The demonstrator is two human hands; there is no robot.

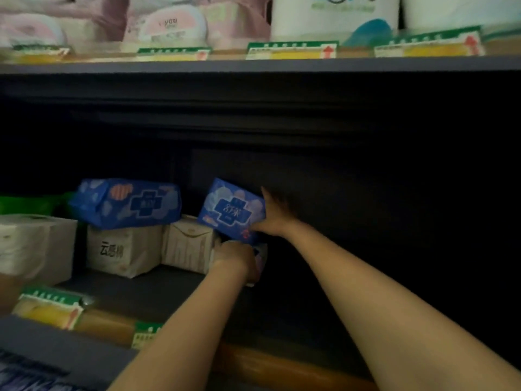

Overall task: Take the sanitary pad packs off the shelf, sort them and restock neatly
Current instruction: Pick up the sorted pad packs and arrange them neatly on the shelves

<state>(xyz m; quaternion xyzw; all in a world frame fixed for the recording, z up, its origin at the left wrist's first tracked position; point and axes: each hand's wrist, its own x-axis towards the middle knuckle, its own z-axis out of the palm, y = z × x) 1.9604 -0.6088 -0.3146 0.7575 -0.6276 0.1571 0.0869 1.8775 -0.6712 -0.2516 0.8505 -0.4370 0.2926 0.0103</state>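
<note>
Pad pack (232, 211), blue, sits tilted in my right hand (275, 215), thumb under and fingers behind it, above the dim shelf (158, 292). My left hand (235, 261) curls round something pale below, probably another pack.

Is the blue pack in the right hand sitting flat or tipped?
Tipped: the blue pack slants, held off the shelf by the right hand.

Both arms outstretched, left grip (235, 259) curled (clutching something), right grip (275, 214) spread
</note>
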